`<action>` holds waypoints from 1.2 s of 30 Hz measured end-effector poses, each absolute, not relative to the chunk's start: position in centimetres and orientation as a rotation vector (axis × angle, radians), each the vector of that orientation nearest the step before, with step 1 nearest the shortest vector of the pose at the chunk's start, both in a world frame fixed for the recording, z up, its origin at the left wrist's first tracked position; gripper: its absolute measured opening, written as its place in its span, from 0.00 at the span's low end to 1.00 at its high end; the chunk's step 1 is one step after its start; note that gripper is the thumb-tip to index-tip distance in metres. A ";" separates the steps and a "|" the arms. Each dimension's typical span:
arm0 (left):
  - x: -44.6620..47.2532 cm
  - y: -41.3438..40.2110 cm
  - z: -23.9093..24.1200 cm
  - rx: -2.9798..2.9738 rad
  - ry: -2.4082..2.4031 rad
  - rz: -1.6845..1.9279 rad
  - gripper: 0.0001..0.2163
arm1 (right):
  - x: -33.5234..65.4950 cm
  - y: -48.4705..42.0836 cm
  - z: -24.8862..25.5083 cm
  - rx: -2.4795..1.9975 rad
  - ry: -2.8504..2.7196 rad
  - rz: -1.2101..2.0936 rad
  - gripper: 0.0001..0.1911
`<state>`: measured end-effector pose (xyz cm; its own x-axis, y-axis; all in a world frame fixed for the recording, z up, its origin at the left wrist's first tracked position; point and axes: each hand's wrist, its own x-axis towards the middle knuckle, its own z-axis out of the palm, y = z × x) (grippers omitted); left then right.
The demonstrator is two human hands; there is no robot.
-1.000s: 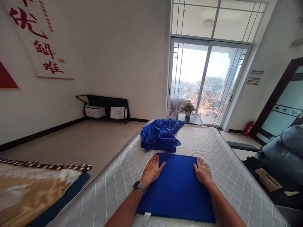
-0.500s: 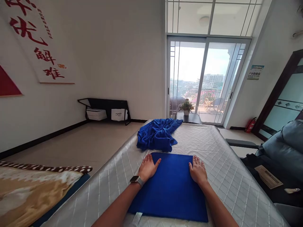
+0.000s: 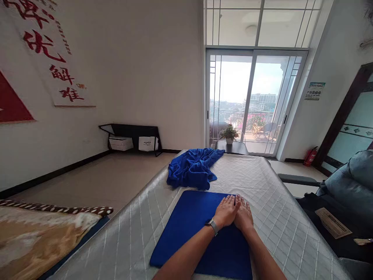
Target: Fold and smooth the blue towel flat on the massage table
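A flat blue folded cloth [image 3: 180,229] lies on the quilted silver-grey table cover [image 3: 128,237] in front of me. My left hand [image 3: 226,211] rests flat on its far right part, fingers stretched forward, a watch on the wrist. Right beside it, my right hand [image 3: 243,214] lies flat along the cloth's right edge, fingers extended. The two hands touch, the left thumb reaching over the right hand. Beyond the folded cloth sits a crumpled blue cloth [image 3: 192,169] in a loose heap.
A potted plant [image 3: 229,134] stands on a small dark table before the sliding glass door. On the right are a dark sofa [image 3: 351,179] and a brown card [image 3: 333,223]. A patterned blanket [image 3: 49,237] lies low on the left. A black shelf [image 3: 132,134] stands by the wall.
My left hand has moved right, from the folded cloth's left edge across to beside my right hand. My right hand stays at the right edge. The view has tilted slightly.
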<state>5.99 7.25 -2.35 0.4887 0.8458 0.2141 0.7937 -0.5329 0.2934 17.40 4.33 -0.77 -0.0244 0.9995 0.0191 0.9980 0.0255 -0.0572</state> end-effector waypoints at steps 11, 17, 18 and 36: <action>-7.5 8.7 -2.6 2.458 1.859 0.439 0.37 | 17.1 5.0 -0.9 -2.136 -2.106 0.109 0.35; -13.1 9.1 -3.2 2.379 2.001 0.415 0.37 | 17.1 5.1 -1.0 -2.155 -2.093 0.112 0.35; -13.5 9.1 -3.3 2.371 2.015 0.423 0.38 | 17.1 5.1 -1.1 -2.153 -2.090 0.115 0.35; -16.2 9.2 -3.3 2.220 2.060 0.501 0.39 | 17.0 5.0 -0.8 -2.169 -2.075 0.137 0.36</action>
